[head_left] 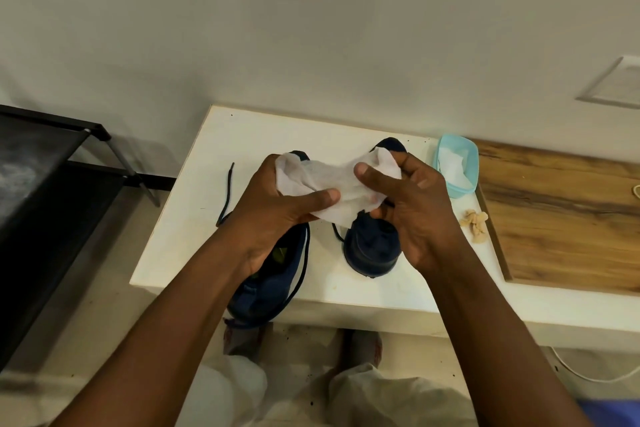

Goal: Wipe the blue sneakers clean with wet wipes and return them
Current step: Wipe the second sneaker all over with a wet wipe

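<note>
Holding a white wet wipe (329, 180) stretched between both hands, I have it up above the two blue sneakers. My left fingers (323, 197) pinch its left end: the thumb presses the sheet from the front near the lower edge, and the others are curled behind it. My right fingers (367, 174) pinch the right end, with the thumb on the front and the index finger hooked over the top corner. The lower ones are bent in toward my palm beneath the wipe's edge. The sheet is creased and only partly spread, and I cannot tell whether it touches either shoe.

The left sneaker (273, 281) lies under my left wrist, its near end reaching the front edge of the white bench (242, 135). A dark lace (225, 194) trails out from it to the left across the bench top. The right sneaker (372, 250) sits just beside it under my right palm, rounded end toward me, with a strip of bare bench between the two.

At the bench's far right corner stands a pale blue tub (472, 156) with white wipes inside. Nearer me, a crumpled yellowish wad (474, 224) lies at the bench's right edge, beside a wooden board (561, 215). A black rack (52, 163) stands to the left of the bench.
</note>
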The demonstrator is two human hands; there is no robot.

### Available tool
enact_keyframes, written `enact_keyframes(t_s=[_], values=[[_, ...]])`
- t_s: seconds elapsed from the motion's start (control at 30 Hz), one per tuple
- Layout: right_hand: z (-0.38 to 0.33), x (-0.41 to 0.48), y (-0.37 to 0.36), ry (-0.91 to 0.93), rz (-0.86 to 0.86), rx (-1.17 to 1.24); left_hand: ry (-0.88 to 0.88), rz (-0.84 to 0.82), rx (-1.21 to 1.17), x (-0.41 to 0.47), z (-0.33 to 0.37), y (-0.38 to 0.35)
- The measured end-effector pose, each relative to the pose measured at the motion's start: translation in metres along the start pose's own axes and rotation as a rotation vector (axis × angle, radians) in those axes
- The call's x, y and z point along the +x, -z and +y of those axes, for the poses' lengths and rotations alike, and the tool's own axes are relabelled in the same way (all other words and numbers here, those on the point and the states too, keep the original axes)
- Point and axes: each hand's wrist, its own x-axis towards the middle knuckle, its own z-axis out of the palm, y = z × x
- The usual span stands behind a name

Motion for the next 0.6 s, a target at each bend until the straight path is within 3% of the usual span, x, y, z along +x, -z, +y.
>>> enact_keyframes(t_s=[0.13, 0.27, 0.6], values=[[0.004, 0.008, 0.006, 0.056, 0.163, -0.148, 0.035, -0.001, 0.044, 0.0, 0.001, 0.004], [0.002, 0.01, 0.011, 0.065, 0.265, -0.125, 0.052, -0.07, 0.064, -0.001, 0.001, 0.007], [-0.002, 0.005, 0.005, 0.165, 0.284, -0.209, 0.087, -0.034, -0.054, -0.002, 0.001, -0.003]])
